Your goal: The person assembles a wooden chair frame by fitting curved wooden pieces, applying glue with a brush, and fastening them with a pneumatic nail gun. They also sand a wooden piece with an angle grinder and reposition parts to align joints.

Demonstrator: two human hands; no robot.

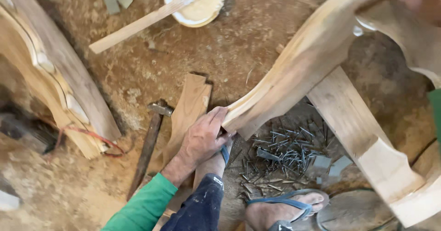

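Note:
My left hand point(204, 137), in a green sleeve, grips the lower tip of a curved, carved wooden furniture piece point(294, 75). That piece rises toward the upper right and joins a flat cross board point(349, 116). My foot in a blue sandal point(225, 154) sits right under the hand, and the other sandalled foot point(285, 208) rests lower right. A blurred pinkish shape at the top right corner looks like my right hand point(422, 3) on the piece's upper end. Its grip is unclear.
A pile of nails point(285, 153) lies on the dusty floor beside the feet. A hammer point(149, 143) and a shaped plank point(188, 111) lie left of the hand. A white bowl of pale paste point(195, 3) holds a wooden stick point(138, 26). Another carved piece point(50, 75) stands left.

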